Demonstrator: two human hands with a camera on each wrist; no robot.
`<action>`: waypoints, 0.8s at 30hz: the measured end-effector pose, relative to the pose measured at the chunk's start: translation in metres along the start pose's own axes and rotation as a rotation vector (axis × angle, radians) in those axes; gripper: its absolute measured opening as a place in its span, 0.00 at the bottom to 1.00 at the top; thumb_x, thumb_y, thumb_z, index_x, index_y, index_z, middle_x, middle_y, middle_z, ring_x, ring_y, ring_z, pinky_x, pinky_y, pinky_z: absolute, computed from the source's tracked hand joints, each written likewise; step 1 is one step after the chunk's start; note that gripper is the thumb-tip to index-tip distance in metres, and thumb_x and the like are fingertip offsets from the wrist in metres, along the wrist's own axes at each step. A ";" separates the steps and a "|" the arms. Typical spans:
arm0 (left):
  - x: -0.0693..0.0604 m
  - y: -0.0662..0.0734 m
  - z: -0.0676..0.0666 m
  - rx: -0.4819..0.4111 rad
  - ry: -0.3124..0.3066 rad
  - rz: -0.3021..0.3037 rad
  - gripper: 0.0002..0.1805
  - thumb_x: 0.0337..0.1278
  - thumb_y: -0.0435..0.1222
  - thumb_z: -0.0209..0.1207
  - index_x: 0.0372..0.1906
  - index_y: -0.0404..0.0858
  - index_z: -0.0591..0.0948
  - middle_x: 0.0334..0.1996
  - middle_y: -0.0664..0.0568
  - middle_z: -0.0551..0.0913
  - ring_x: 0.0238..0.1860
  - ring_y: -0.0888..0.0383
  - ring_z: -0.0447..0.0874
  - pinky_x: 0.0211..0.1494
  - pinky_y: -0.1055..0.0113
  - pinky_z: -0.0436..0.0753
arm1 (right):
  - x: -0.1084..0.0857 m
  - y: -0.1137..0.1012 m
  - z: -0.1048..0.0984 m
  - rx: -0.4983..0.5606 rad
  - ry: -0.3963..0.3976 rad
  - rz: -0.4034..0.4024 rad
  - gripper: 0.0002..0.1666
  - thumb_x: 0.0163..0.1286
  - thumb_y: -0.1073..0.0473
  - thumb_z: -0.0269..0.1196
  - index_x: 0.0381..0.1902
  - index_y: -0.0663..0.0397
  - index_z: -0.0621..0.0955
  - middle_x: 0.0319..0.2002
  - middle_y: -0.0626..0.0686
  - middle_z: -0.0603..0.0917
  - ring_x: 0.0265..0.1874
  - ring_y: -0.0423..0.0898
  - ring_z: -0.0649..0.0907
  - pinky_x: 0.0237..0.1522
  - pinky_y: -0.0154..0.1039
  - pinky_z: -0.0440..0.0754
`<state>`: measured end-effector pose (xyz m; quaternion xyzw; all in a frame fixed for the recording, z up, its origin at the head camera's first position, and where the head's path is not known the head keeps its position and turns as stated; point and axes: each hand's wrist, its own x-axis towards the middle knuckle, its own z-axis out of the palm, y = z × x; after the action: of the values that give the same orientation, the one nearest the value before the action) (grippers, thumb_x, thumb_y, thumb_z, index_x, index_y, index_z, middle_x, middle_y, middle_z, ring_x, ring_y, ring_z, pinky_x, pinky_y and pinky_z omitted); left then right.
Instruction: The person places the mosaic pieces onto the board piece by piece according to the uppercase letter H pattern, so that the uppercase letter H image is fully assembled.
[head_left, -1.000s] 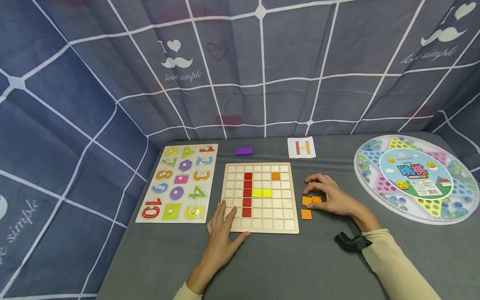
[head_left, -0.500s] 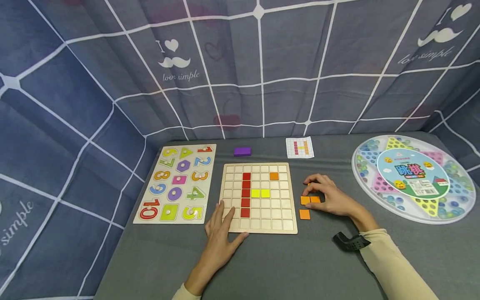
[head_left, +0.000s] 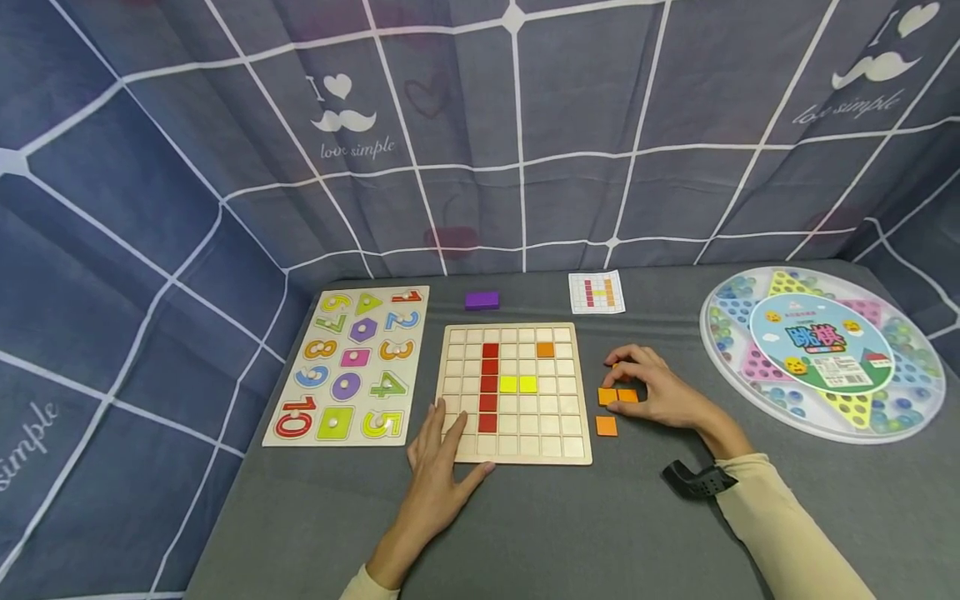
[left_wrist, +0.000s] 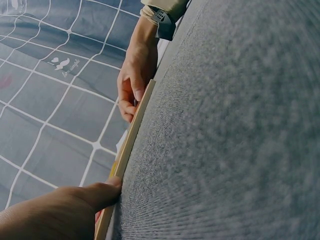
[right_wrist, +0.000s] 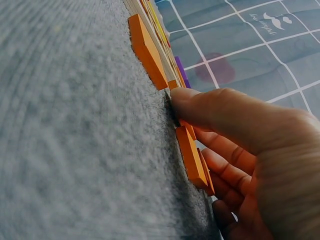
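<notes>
In the head view, my left hand point(head_left: 438, 475) rests on the lower left corner of a wooden grid board point(head_left: 465, 446). Its fingers are extended and the thumb lies along the front edge. A column of red square tiles point(head_left: 489, 383), two yellow tiles point(head_left: 518, 384) and one orange tile point(head_left: 545, 350) sit in the grid. Right of the board, my right hand point(head_left: 663, 396) pinches an orange square tile point(head_left: 606, 397) between thumb and finger. Another orange tile point(head_left: 627, 396) lies beside it and a third point(head_left: 607, 426) nearer me. More orange shows, partly hidden, under the fingers.
On the left lies a number-and-shape puzzle board point(head_left: 336, 363). Behind the grid board are a purple block point(head_left: 482, 301) and a pattern card point(head_left: 597, 293). A round Chinese checkers set point(head_left: 822, 353) lies at the right. Patterned cloth point(head_left: 480, 125) hangs behind the table.
The head view has shifted slightly, so everything sits a little further left. Both hands and the tiles keep nearly the same places relative to the board.
</notes>
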<state>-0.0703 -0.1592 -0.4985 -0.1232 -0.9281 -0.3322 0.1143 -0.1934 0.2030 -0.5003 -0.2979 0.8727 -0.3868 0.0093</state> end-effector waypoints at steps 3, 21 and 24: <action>0.000 0.000 0.001 0.002 0.003 0.005 0.43 0.47 0.46 0.73 0.67 0.31 0.71 0.74 0.30 0.53 0.75 0.32 0.49 0.63 0.41 0.50 | -0.001 0.000 -0.001 -0.001 -0.003 0.008 0.14 0.56 0.53 0.75 0.38 0.35 0.82 0.55 0.49 0.74 0.57 0.51 0.67 0.56 0.55 0.58; 0.000 0.000 -0.002 0.012 0.013 0.015 0.43 0.46 0.45 0.73 0.67 0.31 0.71 0.74 0.29 0.54 0.74 0.31 0.49 0.61 0.39 0.52 | 0.001 -0.003 -0.001 0.018 -0.008 0.006 0.14 0.56 0.55 0.74 0.38 0.36 0.82 0.55 0.49 0.73 0.57 0.52 0.66 0.57 0.55 0.59; 0.000 0.000 -0.002 0.007 0.012 0.016 0.43 0.47 0.45 0.73 0.67 0.30 0.71 0.74 0.29 0.53 0.74 0.31 0.49 0.60 0.39 0.52 | 0.000 -0.003 -0.001 0.014 -0.010 0.010 0.14 0.56 0.55 0.74 0.38 0.36 0.82 0.55 0.49 0.73 0.57 0.52 0.66 0.56 0.55 0.59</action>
<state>-0.0703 -0.1600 -0.4969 -0.1284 -0.9275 -0.3289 0.1232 -0.1927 0.2021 -0.4978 -0.2952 0.8713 -0.3915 0.0178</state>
